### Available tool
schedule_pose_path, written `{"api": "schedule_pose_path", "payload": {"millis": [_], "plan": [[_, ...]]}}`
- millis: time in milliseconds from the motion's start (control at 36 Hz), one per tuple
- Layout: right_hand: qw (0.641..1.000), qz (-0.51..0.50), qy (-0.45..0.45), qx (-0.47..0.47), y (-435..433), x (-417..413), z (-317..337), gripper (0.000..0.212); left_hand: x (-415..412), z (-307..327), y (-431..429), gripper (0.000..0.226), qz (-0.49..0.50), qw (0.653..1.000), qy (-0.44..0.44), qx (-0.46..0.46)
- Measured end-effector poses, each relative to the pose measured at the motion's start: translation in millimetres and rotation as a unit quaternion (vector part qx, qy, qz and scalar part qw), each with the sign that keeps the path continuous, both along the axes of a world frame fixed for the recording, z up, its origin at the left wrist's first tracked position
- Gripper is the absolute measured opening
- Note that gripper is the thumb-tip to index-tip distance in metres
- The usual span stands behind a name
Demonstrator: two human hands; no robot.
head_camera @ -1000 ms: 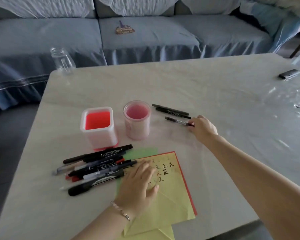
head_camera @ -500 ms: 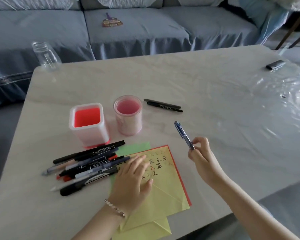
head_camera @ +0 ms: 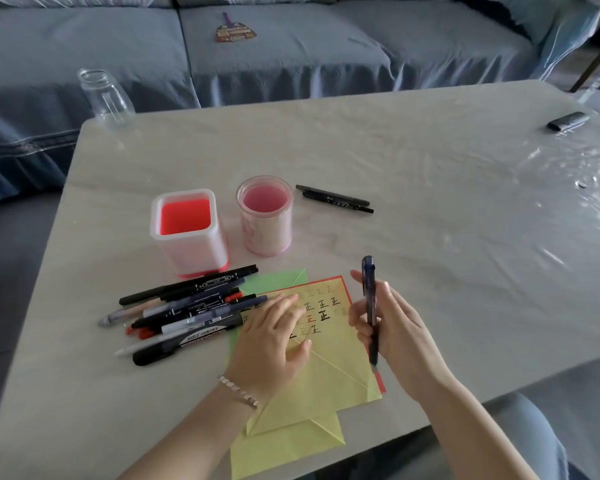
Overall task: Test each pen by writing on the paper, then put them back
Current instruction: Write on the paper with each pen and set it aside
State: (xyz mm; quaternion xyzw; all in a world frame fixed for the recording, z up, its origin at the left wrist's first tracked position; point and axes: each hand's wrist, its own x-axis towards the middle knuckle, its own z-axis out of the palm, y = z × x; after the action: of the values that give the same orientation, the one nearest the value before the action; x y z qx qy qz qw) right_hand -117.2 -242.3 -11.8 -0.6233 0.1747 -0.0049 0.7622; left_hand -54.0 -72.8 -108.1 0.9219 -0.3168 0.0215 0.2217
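Now, left to right. A clear glass jar [head_camera: 104, 95] stands at the table's [head_camera: 430, 161] far left corner. The loose pile of pens [head_camera: 187, 310] lies on the near left, tips touching the paper's left edge. Behind the pile stand the square red holder [head_camera: 191, 251] and the round pink cup [head_camera: 265, 233], both with no pens in them.

The left hand [head_camera: 274, 337] is flat on the yellow paper [head_camera: 336, 362], fingers straight and spread, gripping nothing, just pinning the sheet as it did a second ago. Several rows of test marks are already on the paper.

Change: a second ago the right hand [head_camera: 399, 334] was stretched out to a third pen lying just beside the two black pens [head_camera: 336, 199]. That blue pen [head_camera: 369, 292] is now off the table and held near upright, fingers and thumb curled round the lower barrel, tip down over the paper's right edge. Whether the tip is touching, I cannot tell. Only the two black ones remain in that group.

Judgement: pick-up done, writing stroke is next. A free spot is needed among the existing marks. No pen is in a holder yet, so putting them back is all still ahead.

A small dark object [head_camera: 567, 121] sits at the far right edge.
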Motion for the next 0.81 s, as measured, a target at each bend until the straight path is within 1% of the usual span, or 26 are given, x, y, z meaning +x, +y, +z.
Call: {"api": "schedule_pose_path", "payload": {"millis": [28,56,139,194,278,361,417,500,667,806], "plan": [[1.000,0.000,-0.003,-0.004,-0.4,0.4,0.1,0.038,0.1,0.3,-0.1,0.047,0.000,1.000,0.002,0.001],[1.000,0.001,-0.007,-0.008,-0.5,0.6,0.4,0.036,0.2,0.6,-0.3,0.047,-0.001,1.000,0.003,0.002],[1.000,0.005,-0.014,0.011,1.1,1.2,3.8,0.018,0.2,0.5,0.4,0.047,-0.003,1.000,-0.001,0.006],[1.000,0.003,-0.011,0.025,1.4,1.1,5.4,0.012,0.3,0.9,0.5,0.046,-0.002,1.000,-0.006,0.008],[1.000,-0.005,-0.003,0.016,0.3,1.9,6.1,0.016,0.1,1.2,0.3,0.046,-0.001,1.000,-0.007,0.002],[1.000,-0.012,0.019,0.015,1.1,3.8,7.5,0.039,-0.1,1.7,0.5,0.047,0.001,1.000,0.003,0.003],[0.999,-0.021,0.046,0.007,2.7,4.9,8.8,0.046,-0.4,2.0,0.6,0.046,0.004,1.000,0.008,0.003],[0.997,-0.016,0.073,0.014,4.5,5.5,8.5,0.046,-0.3,2.2,0.5,0.046,0.003,1.000,0.016,0.002],[0.991,-0.026,0.052,0.119,2.8,6.8,3.4,0.038,0.1,2.8,0.3,0.046,0.000,1.000,0.021,0.001],[0.993,-0.044,0.015,0.111,-0.8,3.6,2.7,0.032,0.6,2.8,0.5,0.046,-0.001,1.000,0.023,0.010]]}}
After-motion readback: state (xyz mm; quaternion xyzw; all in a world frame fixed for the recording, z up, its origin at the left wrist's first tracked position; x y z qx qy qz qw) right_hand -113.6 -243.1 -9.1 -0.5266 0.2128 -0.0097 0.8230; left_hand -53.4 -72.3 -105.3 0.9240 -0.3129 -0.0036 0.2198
